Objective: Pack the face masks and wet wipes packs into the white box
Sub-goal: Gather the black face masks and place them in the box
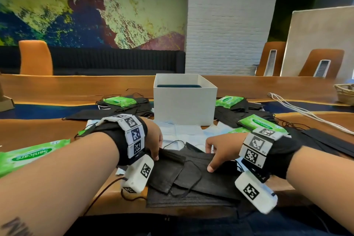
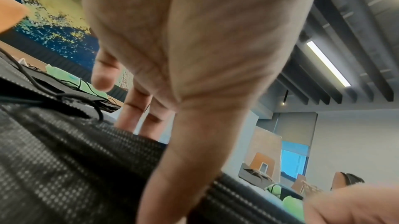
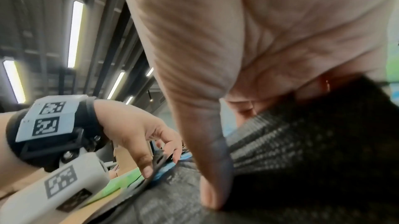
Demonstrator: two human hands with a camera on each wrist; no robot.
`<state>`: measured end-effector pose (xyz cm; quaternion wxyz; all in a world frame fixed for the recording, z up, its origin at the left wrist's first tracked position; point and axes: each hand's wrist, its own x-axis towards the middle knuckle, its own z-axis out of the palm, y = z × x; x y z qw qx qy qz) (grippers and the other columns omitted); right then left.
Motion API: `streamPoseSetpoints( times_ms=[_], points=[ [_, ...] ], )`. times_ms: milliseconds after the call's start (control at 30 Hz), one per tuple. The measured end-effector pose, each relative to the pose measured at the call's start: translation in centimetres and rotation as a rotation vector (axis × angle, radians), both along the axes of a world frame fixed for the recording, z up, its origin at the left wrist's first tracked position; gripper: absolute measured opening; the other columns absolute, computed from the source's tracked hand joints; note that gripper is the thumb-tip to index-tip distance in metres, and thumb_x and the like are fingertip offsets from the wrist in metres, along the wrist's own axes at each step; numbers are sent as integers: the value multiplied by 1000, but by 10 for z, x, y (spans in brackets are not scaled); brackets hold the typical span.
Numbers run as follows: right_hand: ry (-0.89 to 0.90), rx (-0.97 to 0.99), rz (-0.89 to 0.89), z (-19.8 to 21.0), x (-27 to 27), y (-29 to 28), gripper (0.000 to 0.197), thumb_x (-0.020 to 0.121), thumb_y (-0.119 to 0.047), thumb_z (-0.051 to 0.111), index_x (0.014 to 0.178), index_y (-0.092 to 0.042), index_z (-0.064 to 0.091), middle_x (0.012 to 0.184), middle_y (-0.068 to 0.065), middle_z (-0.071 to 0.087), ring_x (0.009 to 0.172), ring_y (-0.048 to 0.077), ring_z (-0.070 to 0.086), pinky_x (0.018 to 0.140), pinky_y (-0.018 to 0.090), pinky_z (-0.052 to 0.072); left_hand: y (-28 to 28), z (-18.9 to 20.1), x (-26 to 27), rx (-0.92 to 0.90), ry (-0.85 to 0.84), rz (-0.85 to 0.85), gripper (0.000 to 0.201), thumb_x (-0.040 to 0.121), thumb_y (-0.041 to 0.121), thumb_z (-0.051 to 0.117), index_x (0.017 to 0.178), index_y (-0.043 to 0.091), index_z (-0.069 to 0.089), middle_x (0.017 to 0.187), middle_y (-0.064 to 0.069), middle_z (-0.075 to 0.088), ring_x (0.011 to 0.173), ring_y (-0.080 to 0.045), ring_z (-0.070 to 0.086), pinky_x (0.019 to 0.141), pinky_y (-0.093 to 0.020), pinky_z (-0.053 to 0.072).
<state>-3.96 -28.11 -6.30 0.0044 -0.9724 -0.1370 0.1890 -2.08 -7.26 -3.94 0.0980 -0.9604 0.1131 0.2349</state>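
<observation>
- The left hand (image 1: 153, 140) is down on the left end of the black masks (image 1: 191, 176) heaped in front of the box (image 1: 184, 101). Its thumb (image 2: 172, 168) presses the top of the fabric and its fingers (image 2: 131, 113) reach past the far edge, so it looks to be pinching that end, probably to gather the heap.
- The right hand (image 1: 220, 149) mirrors it at the right end: the thumb (image 3: 213, 168) lies flat on the fabric and the fingers curl behind the far edge. That reads as a grip on the same heap, so both ends can rise together and the loose layers stay stacked.
- The masks overlap crookedly, with ear loops trailing over them; a two-handed squeeze suits limp, slippery sheets like these.
- The box stands open on the surface just beyond the hands. Something dark shows inside it, though I cannot tell what.
- Pale masks (image 1: 183, 132) lie flat between the heap and the box.
- Green wipes packs (image 1: 119, 101) sit on more black masks left of the box, and others (image 1: 229, 100) do the same to its right. One pack (image 1: 32, 154) lies well left of the box, by the left forearm.
- Most of the packing seems to remain.
</observation>
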Motion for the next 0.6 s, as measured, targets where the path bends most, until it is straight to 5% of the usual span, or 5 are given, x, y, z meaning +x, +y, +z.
streamPoseSetpoints(
  times_ms=[133, 267, 367, 467, 600],
  points=[
    [29, 29, 61, 1, 9, -6, 25, 81, -41, 68, 82, -19, 55, 76, -6, 53, 72, 11, 49, 62, 23, 36, 14, 9, 5, -171, -62, 11, 20, 81, 40, 70, 81, 26, 56, 79, 8, 57, 74, -9, 50, 65, -23, 38],
    [-74, 238, 3, 11, 21, -24, 18, 83, -37, 69, 75, -26, 57, 73, -11, 55, 66, 6, 52, 60, 19, 40, 37, 26, 12, -620, -130, 78, 18, 79, 37, 73, 83, 24, 60, 94, -2, 68, 92, -22, 63, 90, -39, 48],
    [-188, 537, -129, 20, 34, -40, 10, 84, -29, 69, 91, -23, 66, 89, -3, 67, 81, 15, 63, 73, 24, 49, 49, 33, 17, -1144, -152, 159, 16, 78, 24, 75, 78, 23, 59, 88, -9, 66, 88, -29, 64, 92, -48, 46],
    [-228, 825, -229, 26, 49, -50, 32, 82, -21, 72, 113, -16, 65, 102, 4, 69, 97, 21, 66, 94, 36, 50, 53, 34, 23, -1546, -136, 213, 13, 86, 11, 62, 88, 14, 49, 94, -12, 63, 91, -28, 62, 88, -46, 48],
    [-279, 835, -230, 30, 65, -56, 24, 79, -28, 74, 102, -32, 67, 102, 4, 71, 94, 21, 67, 93, 41, 52, 57, 22, 36, -1867, -100, 250, 17, 90, 12, 54, 106, 15, 51, 108, -11, 64, 103, -30, 61, 91, -52, 47]
  ],
)
